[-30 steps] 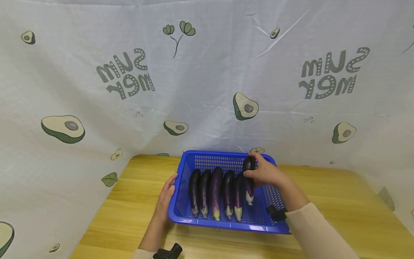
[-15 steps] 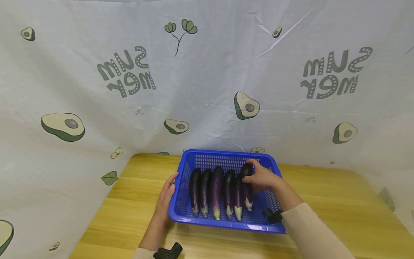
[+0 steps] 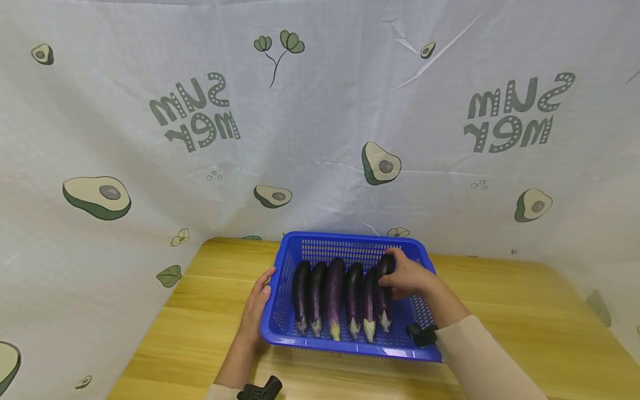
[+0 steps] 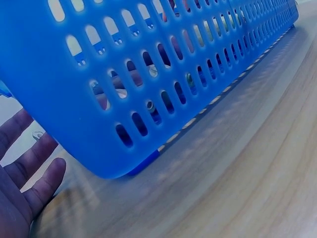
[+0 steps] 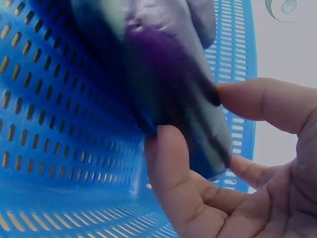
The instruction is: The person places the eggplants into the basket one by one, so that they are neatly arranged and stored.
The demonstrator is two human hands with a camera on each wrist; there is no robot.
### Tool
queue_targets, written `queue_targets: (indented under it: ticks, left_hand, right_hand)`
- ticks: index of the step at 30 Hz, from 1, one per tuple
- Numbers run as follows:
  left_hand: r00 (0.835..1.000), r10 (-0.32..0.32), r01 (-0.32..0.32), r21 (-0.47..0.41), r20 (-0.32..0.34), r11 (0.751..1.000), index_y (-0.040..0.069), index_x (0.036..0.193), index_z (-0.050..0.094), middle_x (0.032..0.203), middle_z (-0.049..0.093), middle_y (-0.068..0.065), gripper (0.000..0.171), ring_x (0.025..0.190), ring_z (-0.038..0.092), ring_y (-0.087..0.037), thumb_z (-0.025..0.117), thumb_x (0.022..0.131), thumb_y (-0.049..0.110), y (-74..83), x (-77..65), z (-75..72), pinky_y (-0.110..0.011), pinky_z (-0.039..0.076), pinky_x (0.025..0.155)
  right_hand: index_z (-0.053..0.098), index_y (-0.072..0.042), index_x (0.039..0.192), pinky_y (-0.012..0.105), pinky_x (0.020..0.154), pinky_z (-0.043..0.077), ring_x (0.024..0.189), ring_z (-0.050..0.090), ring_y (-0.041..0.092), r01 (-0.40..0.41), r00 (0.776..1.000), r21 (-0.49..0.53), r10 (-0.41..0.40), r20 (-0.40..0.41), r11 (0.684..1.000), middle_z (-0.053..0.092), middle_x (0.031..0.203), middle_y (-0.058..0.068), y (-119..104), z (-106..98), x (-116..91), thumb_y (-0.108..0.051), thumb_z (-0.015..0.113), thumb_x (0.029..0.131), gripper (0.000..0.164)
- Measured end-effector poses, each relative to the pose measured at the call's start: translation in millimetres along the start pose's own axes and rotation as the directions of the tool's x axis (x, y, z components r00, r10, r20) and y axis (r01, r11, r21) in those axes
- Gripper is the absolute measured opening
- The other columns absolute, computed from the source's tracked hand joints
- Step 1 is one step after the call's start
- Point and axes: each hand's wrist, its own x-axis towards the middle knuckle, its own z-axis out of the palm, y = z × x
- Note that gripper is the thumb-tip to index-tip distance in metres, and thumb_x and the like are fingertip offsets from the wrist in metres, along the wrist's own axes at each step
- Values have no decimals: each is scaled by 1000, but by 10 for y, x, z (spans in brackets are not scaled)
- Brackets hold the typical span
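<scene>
A blue plastic basket (image 3: 345,347) with slotted walls holds a row of dark purple eggplants (image 3: 334,294) lying side by side, stem ends toward me. My right hand (image 3: 407,276) grips the rightmost eggplant (image 3: 384,305) near its rounded far end, inside the basket. In the right wrist view, thumb and fingers are around that glossy eggplant (image 5: 168,64). My left hand (image 3: 256,308) rests at the basket's left side, fingers extended along the outside. The left wrist view shows that left hand (image 4: 25,183) with loosely spread fingers beside the basket's corner (image 4: 74,124).
The basket stands on a wood-grain table (image 3: 190,316). Behind it hangs a pale sheet (image 3: 320,111) printed with avocados and lettering. A black wrist mount (image 3: 421,335) on my right wrist overlaps the basket's right end.
My right hand has lowered the eggplant into the basket at the right end of the row, its stem end coming nearer to me. My left hand has stayed at the basket's side.
</scene>
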Motion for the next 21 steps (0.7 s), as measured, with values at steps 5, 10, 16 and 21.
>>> queue_targets:
  ticks: [5,10,16,21]
  left_hand:
    - [1000,-2,2,6,2,1000,16,157,35,158,40,-23,51,131,52,-41,32,109,30,4,-5,5,-47,56,99]
    - [1000,-10,10,11,-4,1000,18,157,35,157,41,-22,50,129,55,-36,32,109,30,-5,-9,0,-45,57,97]
    - [1000,-8,8,14,-8,1000,19,157,36,157,42,-21,50,130,53,-42,32,109,31,-28,-3,-14,-47,58,96]
    - [1000,-11,11,8,4,1000,20,157,35,158,40,-20,50,133,50,-46,32,109,32,-36,-2,-11,-50,57,97]
  right_hand:
    - [15,3,151,39,61,62,64,62,24,-7,1000,-54,8,9,998,53,111,38,30,5,-18,-1,69,83,87]
    - [16,5,151,35,59,60,64,63,23,-1,999,-127,6,35,992,58,111,35,56,25,-14,-1,71,83,88]
    - [21,3,153,36,64,61,69,65,23,12,999,-191,-2,52,982,60,117,34,63,42,3,-1,72,82,87]
    - [24,1,154,36,65,61,73,67,24,29,999,-270,-17,48,962,61,120,36,81,51,19,-3,74,82,88]
